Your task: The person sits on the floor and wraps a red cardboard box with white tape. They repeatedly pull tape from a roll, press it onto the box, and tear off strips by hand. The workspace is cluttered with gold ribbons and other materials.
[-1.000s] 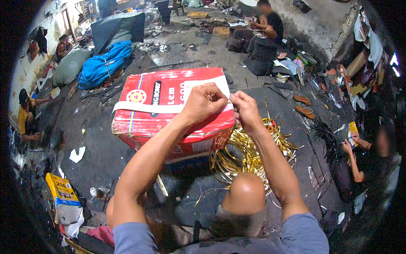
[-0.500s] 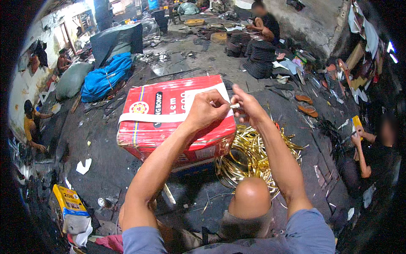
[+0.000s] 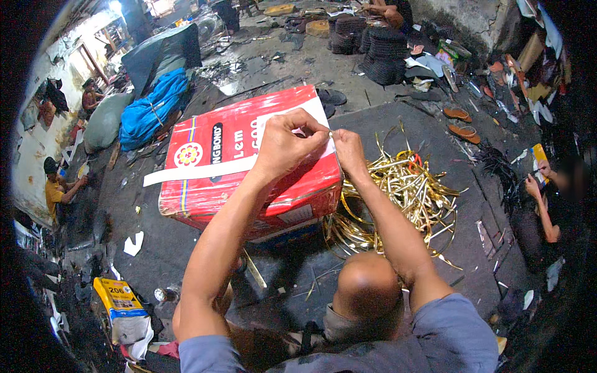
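My left hand (image 3: 287, 144) is over a red carton (image 3: 205, 137), its thumb and forefinger pinched together. The fingers of my right hand (image 3: 349, 151) are closed against those fingertips at the carton's right edge. A tiny pale piece shows between the two hands, too small to name. A long white strip (image 3: 205, 171) lies across the carton top and passes beneath my left wrist; its left end sticks out past the carton's side. A wider white area (image 3: 318, 107) shows on the carton beyond my left hand. Right of the carton lies a tangled heap of shiny gold strips (image 3: 413, 199).
A blue wrapped bundle (image 3: 155, 109) lies at the far left, stacks of dark sole-like pieces (image 3: 382, 59) at the back. Brown sandals (image 3: 459, 114) are on the right. A yellow packet (image 3: 117, 298) is near my left side. Other people sit at both sides and the back.
My right hand has closed in, its spread fingers now folded against my left fingertips. The white strip's left end has shifted outward over the carton's edge. The view has tilted slightly down.
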